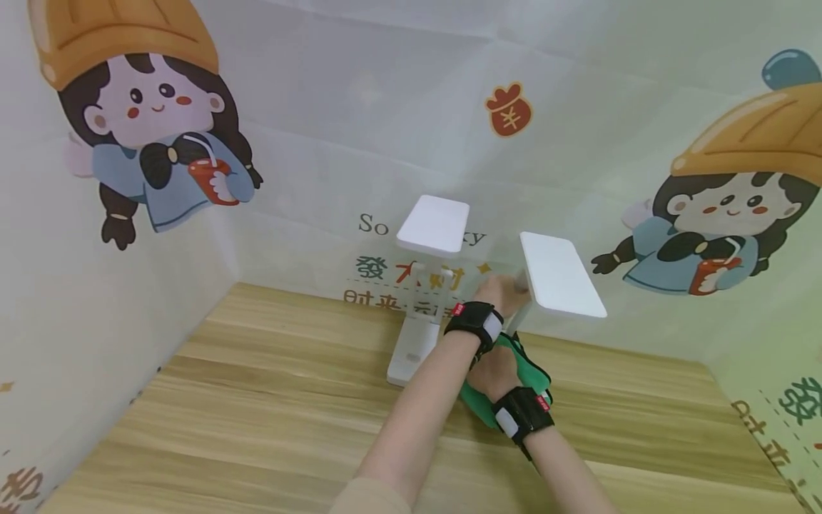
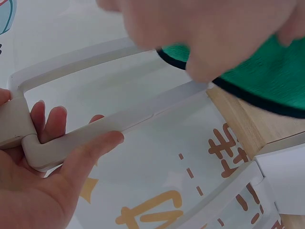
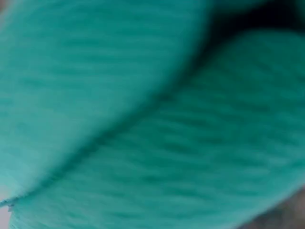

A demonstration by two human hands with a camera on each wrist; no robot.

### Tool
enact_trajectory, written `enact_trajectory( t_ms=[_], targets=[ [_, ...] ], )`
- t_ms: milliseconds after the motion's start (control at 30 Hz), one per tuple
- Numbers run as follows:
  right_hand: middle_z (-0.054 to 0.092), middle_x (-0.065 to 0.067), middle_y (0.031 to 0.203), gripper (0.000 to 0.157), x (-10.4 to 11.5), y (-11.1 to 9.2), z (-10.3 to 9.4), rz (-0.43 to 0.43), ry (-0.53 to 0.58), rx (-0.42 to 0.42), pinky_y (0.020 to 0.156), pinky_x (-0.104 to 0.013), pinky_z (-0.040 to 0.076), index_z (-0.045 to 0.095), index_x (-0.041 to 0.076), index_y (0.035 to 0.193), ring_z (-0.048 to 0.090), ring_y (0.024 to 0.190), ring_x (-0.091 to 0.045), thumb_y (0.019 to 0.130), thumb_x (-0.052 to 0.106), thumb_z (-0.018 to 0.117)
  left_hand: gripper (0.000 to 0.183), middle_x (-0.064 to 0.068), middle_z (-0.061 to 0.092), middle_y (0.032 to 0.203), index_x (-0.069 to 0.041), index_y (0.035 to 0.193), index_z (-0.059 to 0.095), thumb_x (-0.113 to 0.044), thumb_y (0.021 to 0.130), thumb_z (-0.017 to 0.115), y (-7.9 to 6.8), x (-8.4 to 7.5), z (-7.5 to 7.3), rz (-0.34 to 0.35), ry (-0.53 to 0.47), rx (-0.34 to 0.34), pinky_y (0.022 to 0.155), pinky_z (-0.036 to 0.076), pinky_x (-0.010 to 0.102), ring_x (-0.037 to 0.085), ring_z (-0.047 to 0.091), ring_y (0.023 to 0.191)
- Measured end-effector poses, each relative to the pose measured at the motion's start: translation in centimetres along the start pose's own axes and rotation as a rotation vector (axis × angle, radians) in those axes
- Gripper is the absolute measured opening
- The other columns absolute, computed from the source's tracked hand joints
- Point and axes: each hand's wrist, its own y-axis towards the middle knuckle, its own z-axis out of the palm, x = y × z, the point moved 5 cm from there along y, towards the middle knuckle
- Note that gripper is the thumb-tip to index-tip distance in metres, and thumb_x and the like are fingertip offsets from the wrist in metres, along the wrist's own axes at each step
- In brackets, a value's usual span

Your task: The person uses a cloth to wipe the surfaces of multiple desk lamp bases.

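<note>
My left hand [image 1: 502,294] holds the right-hand white stand [image 1: 565,275] just under its flat top panel. In the left wrist view, the thumb of my left hand [image 2: 62,176] lies along one bar of the stand's two-bar frame [image 2: 114,114], and its fingers are behind. Lower down, my right hand [image 1: 496,371] grips a green cloth [image 1: 536,378] with black edging against the frame. The cloth [image 3: 143,143] fills the right wrist view, blurred, and its folds hide the fingers. The right-hand stand's base is hidden by hands and cloth.
A second white stand [image 1: 433,223] of the same shape stands close by on the left, its base [image 1: 411,350] on the wooden table [image 1: 289,400]. Behind is a printed wall sheet [image 1: 308,143] with cartoon figures and lettering. My left forearm crosses in front of the second stand's base.
</note>
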Motion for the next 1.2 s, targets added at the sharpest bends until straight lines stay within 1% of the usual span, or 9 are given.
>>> enact_trajectory(
  t_ms=[67,167,267,367,467,633,800,967,1200],
  targets=[
    [0.045,-0.004,0.050,0.045,-0.1,-0.6,-0.1,-0.019,0.097,0.026,0.051,-0.034,0.050,0.041,0.006,0.047,0.058,0.053,-0.023,0.081,0.025,0.063,0.045,-0.001,0.048,0.054,-0.010,0.065,0.053,-0.044,0.095,0.052,0.0,0.0,-0.1,0.002,0.002,-0.009,0.042,0.031,0.021,0.010,0.041,0.045],
    [0.061,-0.016,0.072,0.033,-0.4,-1.3,-0.1,-0.009,0.275,0.100,0.061,-0.051,0.054,0.062,-0.003,0.074,0.064,0.070,-0.036,0.078,0.028,0.071,0.042,0.001,0.052,0.057,-0.008,0.071,0.058,-0.043,0.095,0.053,-0.1,0.1,-0.2,0.002,-0.009,-0.012,0.042,0.033,0.021,0.011,0.044,0.047],
    [0.063,-0.028,0.103,0.054,-1.1,-2.0,0.4,-0.011,0.375,0.167,0.079,-0.059,0.050,0.060,-0.007,0.112,0.060,0.099,-0.049,0.077,0.031,0.075,0.041,0.001,0.053,0.058,-0.008,0.075,0.060,-0.043,0.094,0.054,0.1,0.2,-0.1,-0.009,-0.022,-0.002,0.042,0.034,0.022,0.011,0.044,0.047],
    [0.054,-0.032,0.125,0.068,-1.9,-2.8,0.7,-0.046,0.452,0.184,0.093,-0.058,0.044,0.052,-0.003,0.129,0.048,0.118,-0.052,0.076,0.031,0.077,0.041,0.002,0.056,0.060,-0.008,0.076,0.062,-0.043,0.094,0.054,0.2,0.2,0.0,-0.014,-0.017,-0.003,0.043,0.035,0.023,0.012,0.046,0.048],
    [0.057,-0.026,0.122,0.059,-2.7,-3.7,0.6,-0.073,0.494,0.151,0.091,-0.053,0.045,0.055,0.000,0.123,0.053,0.110,-0.046,0.073,0.021,0.079,0.043,0.003,0.056,0.060,-0.007,0.075,0.062,-0.044,0.095,0.052,0.1,0.2,0.0,-0.007,-0.001,-0.003,0.043,0.034,0.023,0.012,0.046,0.047],
    [0.062,-0.016,0.093,0.042,-3.1,-4.5,0.2,-0.049,0.482,0.087,0.074,-0.044,0.047,0.058,0.002,0.101,0.057,0.082,-0.033,0.063,-0.004,0.074,0.044,0.003,0.055,0.059,-0.005,0.077,0.063,-0.043,0.095,0.051,-0.1,0.0,-0.1,-0.007,0.017,-0.005,0.041,0.033,0.022,0.012,0.044,0.045],
    [0.063,-0.026,0.110,0.054,-1.9,-4.5,-0.2,-0.091,0.445,0.056,0.087,-0.054,0.048,0.058,-0.001,0.118,0.058,0.102,-0.047,0.067,-0.011,0.072,0.041,0.007,0.066,0.070,-0.005,0.089,0.068,-0.042,0.095,0.052,-0.1,0.1,-0.1,-0.016,0.000,-0.012,0.043,0.036,0.022,0.012,0.048,0.049],
    [0.062,-0.026,0.115,0.051,-1.2,-4.6,-0.1,-0.154,0.440,0.027,0.094,-0.053,0.045,0.058,-0.002,0.117,0.058,0.106,-0.045,0.069,-0.011,0.072,0.039,0.008,0.069,0.078,-0.005,0.094,0.069,-0.041,0.095,0.054,-0.2,0.1,-0.2,-0.022,-0.004,-0.017,0.046,0.038,0.023,0.013,0.051,0.053],
    [0.064,-0.026,0.103,0.050,-1.4,-4.9,-0.1,-0.024,0.333,0.031,0.072,-0.053,0.052,0.060,-0.002,0.118,0.060,0.092,-0.046,0.071,-0.008,0.072,0.040,0.003,0.056,0.061,-0.006,0.081,0.064,-0.042,0.095,0.053,-0.2,0.0,-0.2,0.001,0.001,-0.003,0.042,0.033,0.022,0.011,0.044,0.047]
  ],
)
